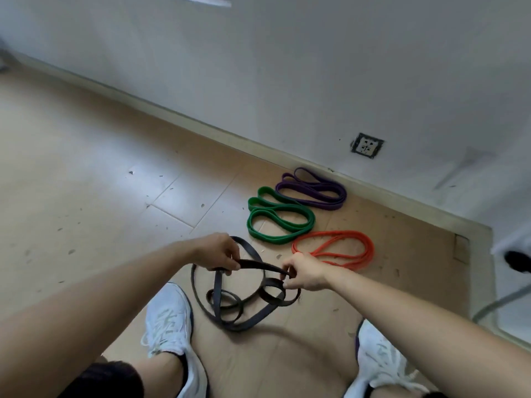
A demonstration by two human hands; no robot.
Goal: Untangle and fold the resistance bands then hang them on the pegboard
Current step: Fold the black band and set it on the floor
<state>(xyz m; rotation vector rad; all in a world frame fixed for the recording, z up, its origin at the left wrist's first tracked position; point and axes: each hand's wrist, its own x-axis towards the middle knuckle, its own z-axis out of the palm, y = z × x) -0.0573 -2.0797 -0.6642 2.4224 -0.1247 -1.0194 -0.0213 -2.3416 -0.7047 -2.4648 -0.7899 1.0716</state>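
Note:
A dark grey resistance band (247, 317) lies in tangled loops on the floor between my feet. My left hand (221, 251) pinches one stretch of it, and my right hand (304, 272) pinches the same stretch farther right, so a short flat length is held taut between them above the floor. Beyond it lie three folded bands side by side: an orange band (336, 249), a green band (275, 215) and a purple band (313, 189) closest to the wall. No pegboard is in view.
My two white shoes (169, 320) (382, 357) stand on the wooden floor either side of the tangle. A white wall with a socket (367, 146) and a skirting board (201, 126) runs diagonally behind. A dark object (517, 261) sits at the right edge.

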